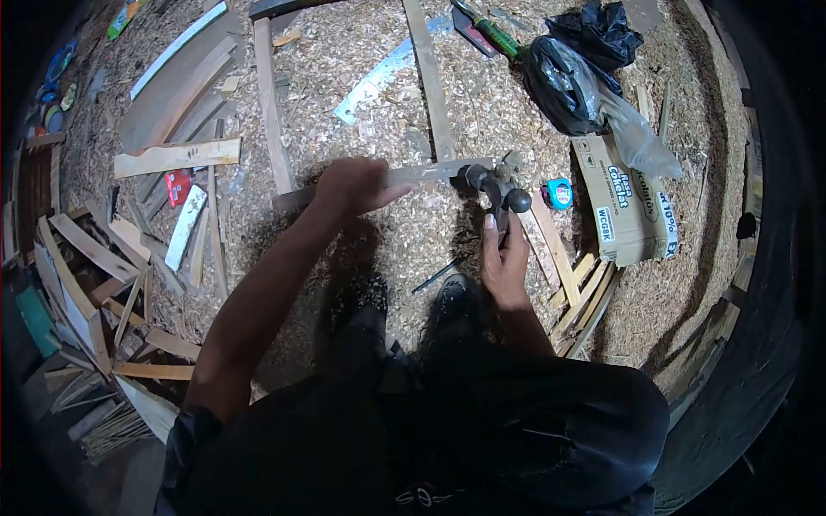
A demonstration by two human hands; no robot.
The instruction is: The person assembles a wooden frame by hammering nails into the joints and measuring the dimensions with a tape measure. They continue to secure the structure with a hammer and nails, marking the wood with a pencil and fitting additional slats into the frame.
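Observation:
A wooden frame made of slats lies on the ground ahead of me, its near crosspiece [417, 175] running left to right below two long slats [428, 77]. My left hand [353, 185] is closed around the crosspiece, left of its middle. My right hand [506, 267] grips a hammer [497, 191] with a dark metal head and a rounded end. The hammer head is right at the crosspiece's right part, close to the end of one long slat. Most of the hammer's handle is hidden by my fingers.
Wood shavings cover the ground. To the right lie a turquoise tape measure [558, 193], a cardboard box [632, 206], black plastic bags [564, 82] and loose sticks [585, 292]. A metal strip [374, 82] lies inside the frame; a green-handled tool [496, 39] lies beyond. Wood scraps [95, 249] pile up left.

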